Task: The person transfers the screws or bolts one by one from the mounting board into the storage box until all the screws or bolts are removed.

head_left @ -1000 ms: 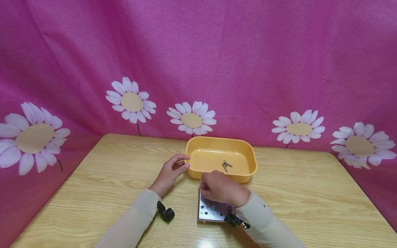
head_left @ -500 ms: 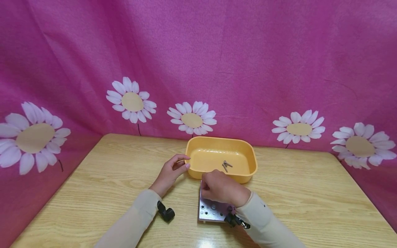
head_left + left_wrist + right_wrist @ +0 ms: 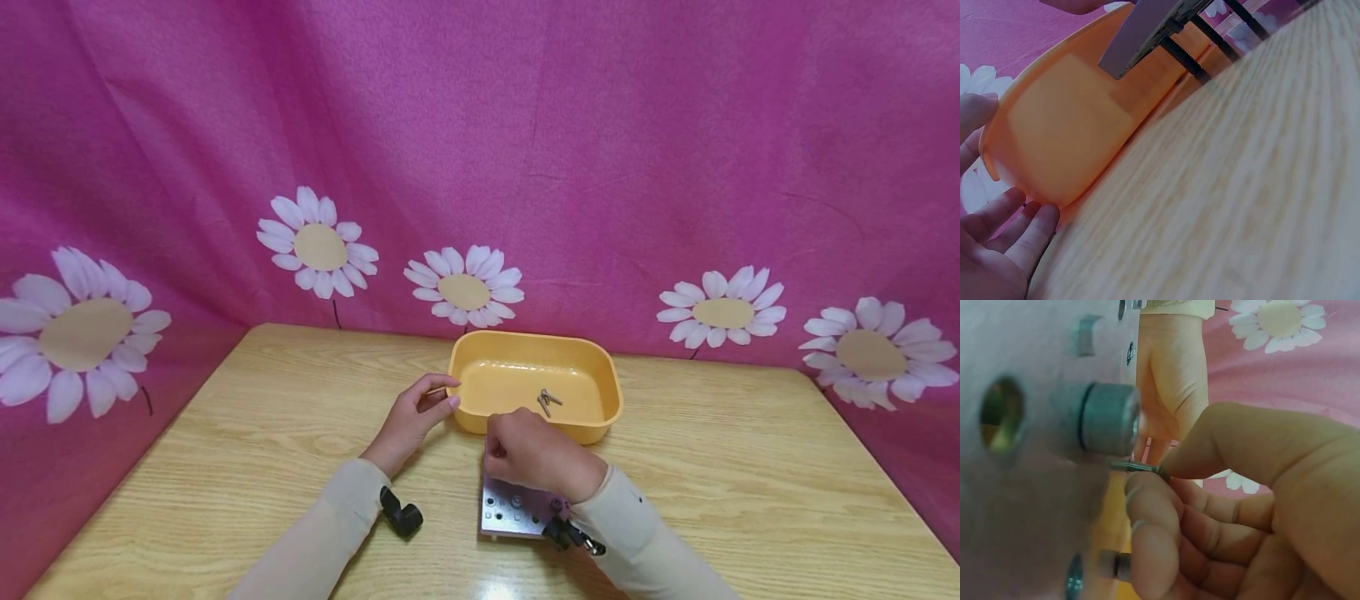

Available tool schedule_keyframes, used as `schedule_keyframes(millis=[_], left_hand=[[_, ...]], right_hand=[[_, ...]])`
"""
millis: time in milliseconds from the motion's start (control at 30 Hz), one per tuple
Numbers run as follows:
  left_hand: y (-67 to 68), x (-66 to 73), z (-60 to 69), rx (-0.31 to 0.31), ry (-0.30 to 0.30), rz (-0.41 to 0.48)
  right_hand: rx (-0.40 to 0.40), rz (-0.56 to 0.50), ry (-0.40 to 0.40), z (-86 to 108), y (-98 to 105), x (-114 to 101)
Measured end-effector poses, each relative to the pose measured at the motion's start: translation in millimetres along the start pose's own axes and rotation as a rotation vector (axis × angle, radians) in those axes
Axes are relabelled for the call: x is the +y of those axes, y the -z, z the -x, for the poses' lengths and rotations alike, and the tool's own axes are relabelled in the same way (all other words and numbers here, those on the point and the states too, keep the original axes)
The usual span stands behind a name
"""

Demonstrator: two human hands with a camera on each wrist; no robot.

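My right hand is over a metal plate in the head view. In the right wrist view its thumb and index finger pinch a small metal screw, whose shank points at the plate's face; whether it sits in a hole is hidden. A larger bolt head stands out of the plate right beside it. My left hand rests at the left end of a yellow tray, its nearly straight fingers touching the wall. A few loose screws lie inside the tray.
Black threaded legs hold the plate above the wooden table. The tray stands just behind the plate. A pink curtain with white flowers hangs along the table's back edge. Black mounts sit at both wrists.
Almost nothing moves: the right hand makes at most a tiny shift at the plate. The left hand, the tray and the loose screws keep their places.
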State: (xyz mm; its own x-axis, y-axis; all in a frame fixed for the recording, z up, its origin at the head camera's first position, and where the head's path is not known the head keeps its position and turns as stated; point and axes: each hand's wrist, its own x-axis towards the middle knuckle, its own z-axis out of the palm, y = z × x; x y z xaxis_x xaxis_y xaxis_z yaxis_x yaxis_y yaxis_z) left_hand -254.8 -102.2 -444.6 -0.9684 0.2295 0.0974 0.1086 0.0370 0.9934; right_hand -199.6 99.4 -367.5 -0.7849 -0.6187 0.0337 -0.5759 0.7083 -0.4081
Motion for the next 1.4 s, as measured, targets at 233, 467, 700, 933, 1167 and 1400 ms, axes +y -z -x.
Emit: schedule_keyframes(millis=[233, 467, 700, 933, 1167, 1400], left_hand=[[0.9, -8.2, -2.3, 0.010, -0.032, -0.013], [0.3, -7.3, -1.8, 0.017, -0.031, -0.024], [0.8, -8.1, -2.5, 0.014, -0.029, -0.026], [0.9, -7.9, -3.0, 0.009, -0.018, -0.016], [0.5, -6.4, -2.6, 0.006, -0.012, -0.014], [0.8, -5.7, -1.3, 0.023, -0.019, -0.043]], right_hand=[[0.015, -0.020, 0.006, 0.1, 1, -1], [0.023, -0.038, 0.023, 1.4, 3, -2], [0.025, -0.057, 0.033, 2.7, 6, -3], [0.014, -0.083, 0.023, 3.0, 10, -3], [0.048, -0.095, 0.033, 5.2, 16, -1], [0.102, -0.028, 0.039, 6.8, 23, 2]])
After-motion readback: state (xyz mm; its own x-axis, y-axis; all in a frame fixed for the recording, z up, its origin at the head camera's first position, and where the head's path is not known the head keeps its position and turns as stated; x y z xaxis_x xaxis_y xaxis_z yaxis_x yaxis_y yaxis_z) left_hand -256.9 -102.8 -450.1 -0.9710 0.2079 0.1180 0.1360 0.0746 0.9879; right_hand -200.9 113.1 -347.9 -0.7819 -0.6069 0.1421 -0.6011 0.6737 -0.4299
